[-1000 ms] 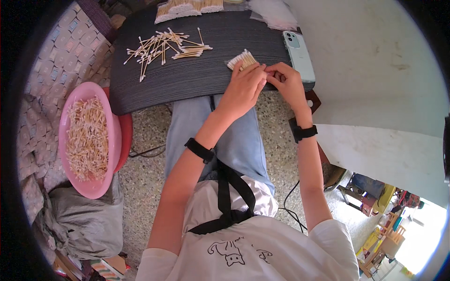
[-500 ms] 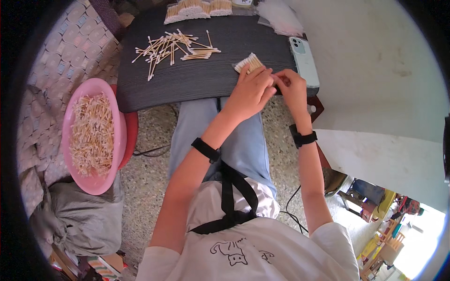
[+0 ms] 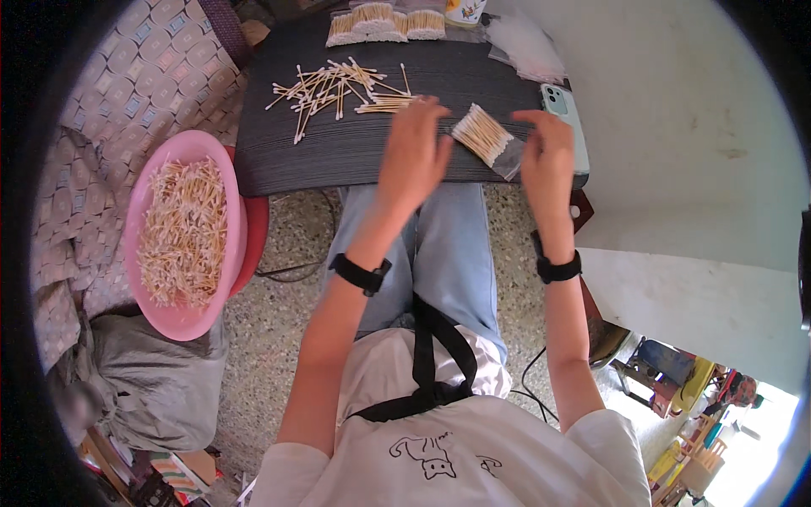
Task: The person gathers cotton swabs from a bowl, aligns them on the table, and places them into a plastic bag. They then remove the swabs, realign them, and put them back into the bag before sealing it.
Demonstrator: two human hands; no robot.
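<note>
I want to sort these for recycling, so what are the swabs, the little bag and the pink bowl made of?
Swabs: pale tan sticks, likely wood or bamboo, with white cotton-like tips. Bag: thin clear plastic film, glossy and see-through. Bowl: smooth, uniformly pink, probably moulded plastic.

bare tabletop (image 3: 338, 156) before loose swabs (image 3: 338, 84)

both forearms reach forward, left hand (image 3: 414, 150) and right hand (image 3: 547, 156) open, fingers spread.

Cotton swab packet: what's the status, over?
Both hands open. Left hand beside swab packet, right hand at its clear bag end. Loose swabs behind; nothing blocking.
</note>
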